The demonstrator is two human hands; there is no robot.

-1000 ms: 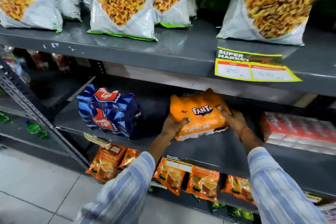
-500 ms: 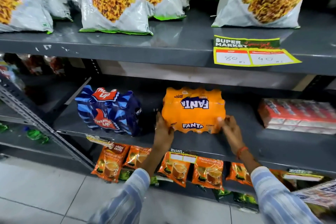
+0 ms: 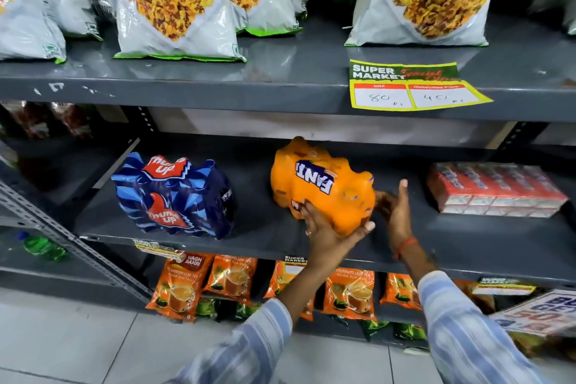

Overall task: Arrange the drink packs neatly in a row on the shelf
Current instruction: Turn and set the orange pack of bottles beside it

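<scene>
An orange Fanta pack (image 3: pixel 324 187) sits skewed on the middle grey shelf (image 3: pixel 261 227), turned at an angle with one corner toward the front. My left hand (image 3: pixel 327 234) cups its near front corner from below. Against its right end rests my right hand (image 3: pixel 394 212), fingers extended. A blue Thums Up pack (image 3: pixel 173 196) stands to the left, a gap away from the Fanta pack. A red pack (image 3: pixel 495 188) lies flat at the right of the same shelf.
The upper shelf holds large snack bags (image 3: pixel 174 3) and a yellow price tag (image 3: pixel 414 87) on its edge. Orange tea packets (image 3: pixel 230 277) hang below the middle shelf. A green bottle (image 3: pixel 43 248) lies on the left rack. Tiled floor is beneath.
The Fanta pack went from tilted in the air to standing square on the shelf, and now it is rotated to an angle. My left hand has moved to its front corner.
</scene>
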